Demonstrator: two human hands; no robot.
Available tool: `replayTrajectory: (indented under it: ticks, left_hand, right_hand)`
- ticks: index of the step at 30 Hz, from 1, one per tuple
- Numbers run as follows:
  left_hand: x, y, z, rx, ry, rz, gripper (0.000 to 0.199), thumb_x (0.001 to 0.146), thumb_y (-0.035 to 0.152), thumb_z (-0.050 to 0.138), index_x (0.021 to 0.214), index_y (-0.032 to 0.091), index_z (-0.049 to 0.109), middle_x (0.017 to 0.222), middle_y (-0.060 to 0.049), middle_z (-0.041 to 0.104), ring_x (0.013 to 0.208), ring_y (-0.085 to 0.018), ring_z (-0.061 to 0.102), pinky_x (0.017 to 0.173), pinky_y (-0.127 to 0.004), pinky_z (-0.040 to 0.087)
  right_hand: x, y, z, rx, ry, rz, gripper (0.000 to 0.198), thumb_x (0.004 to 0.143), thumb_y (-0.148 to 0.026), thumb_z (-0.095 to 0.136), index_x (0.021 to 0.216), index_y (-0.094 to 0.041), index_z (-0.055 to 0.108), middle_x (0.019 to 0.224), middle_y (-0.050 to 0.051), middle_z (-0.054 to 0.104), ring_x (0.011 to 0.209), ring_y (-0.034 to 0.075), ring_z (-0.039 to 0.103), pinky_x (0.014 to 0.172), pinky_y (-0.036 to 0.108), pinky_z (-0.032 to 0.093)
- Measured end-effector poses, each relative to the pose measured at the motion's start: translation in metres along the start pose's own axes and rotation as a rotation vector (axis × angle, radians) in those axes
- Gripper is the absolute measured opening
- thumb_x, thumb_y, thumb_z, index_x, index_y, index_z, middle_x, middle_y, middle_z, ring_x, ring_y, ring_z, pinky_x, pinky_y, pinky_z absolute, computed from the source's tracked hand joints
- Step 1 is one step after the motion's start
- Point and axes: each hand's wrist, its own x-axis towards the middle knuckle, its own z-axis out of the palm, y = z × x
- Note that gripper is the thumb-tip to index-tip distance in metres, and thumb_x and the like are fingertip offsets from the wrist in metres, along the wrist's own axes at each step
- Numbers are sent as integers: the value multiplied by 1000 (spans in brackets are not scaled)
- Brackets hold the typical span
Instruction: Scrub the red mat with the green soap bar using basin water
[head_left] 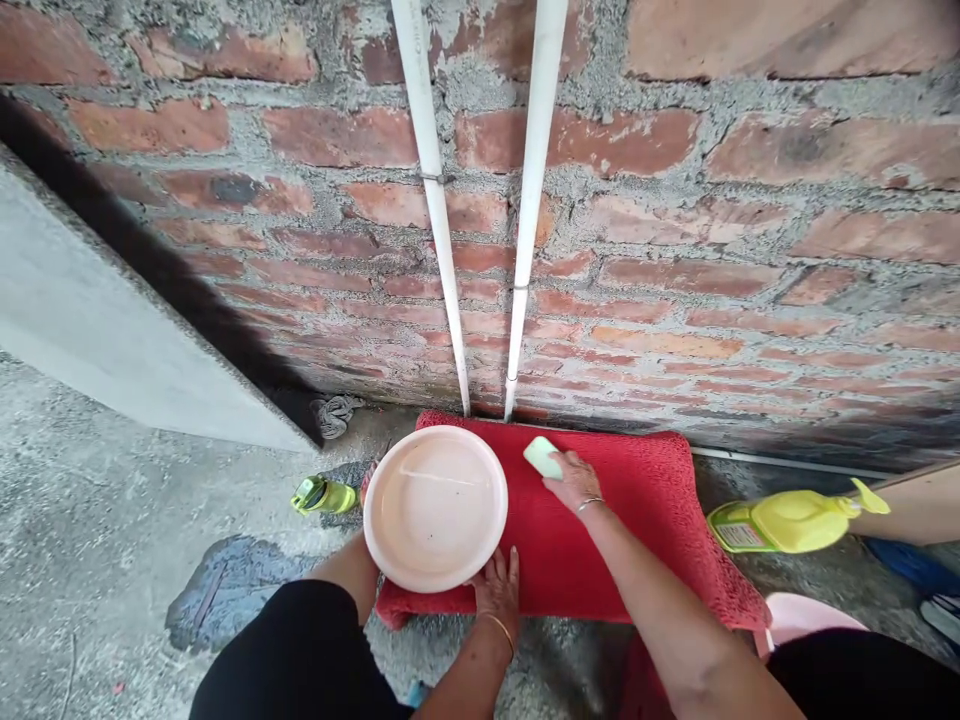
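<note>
My right hand [576, 484] grips a pale green bar [541, 457] that looks like soap, its fingers closed round the near end, over the red towel-like cloth [600, 560]. A round pale pink basin [435, 510] sits on the left part of this cloth; a light streak and small dark specks show inside it. Beside the basin's lower right rim, my left hand [498, 590] rests with its fingers stretched out on the cloth. One of its fingers is partly hidden by the rim.
A yellow pump bottle [795, 520] lies right of the cloth, near a pink tub [810, 617]. Left of the basin is a green bottle [324, 495]. Two white pipes [529, 200] run down the brick wall [675, 240] behind. A grey slab [150, 320] leans at left.
</note>
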Motion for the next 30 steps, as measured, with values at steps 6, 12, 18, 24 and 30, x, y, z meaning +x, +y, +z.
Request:
replayTrajectory:
  ticks: [6,12,18,24,30]
  left_hand:
    - [-4,0,-4,-70,40,14,64,82,13,36,143,30,24,148,-16,34,129,-40,36,84,-64,45]
    - [-3,0,-11,-86,-2,0,63,84,12,33,143,29,22,148,-17,32,128,-40,37,82,-66,45]
    - [-1,-5,-20,-117,-67,26,63,84,14,35,144,28,22,149,-18,31,132,-41,31,81,-67,46]
    - [-3,-6,-29,-93,-116,29,69,79,10,35,145,26,20,150,-18,28,131,-43,31,79,-69,46]
    - [-5,-6,-31,-91,-99,27,67,81,14,33,146,26,20,151,-18,25,130,-43,33,76,-70,47]
  right_hand:
    - [-40,108,-25,193,165,667,62,73,-50,58,126,-21,49,113,14,52,91,26,59,79,39,45]
    - [-39,19,3,221,160,315,52,69,-42,63,118,-26,54,111,6,52,94,21,57,86,33,43]
    - [-25,-91,31,39,-27,-9,33,79,-36,54,111,-28,58,107,7,53,94,21,54,81,32,39]
    - [-46,-1,-1,-89,-13,131,47,72,-38,61,118,-30,56,110,6,52,95,22,55,82,33,39]
    - [-107,144,-22,103,157,704,55,72,-51,57,119,-24,54,105,11,57,84,25,61,69,36,46]
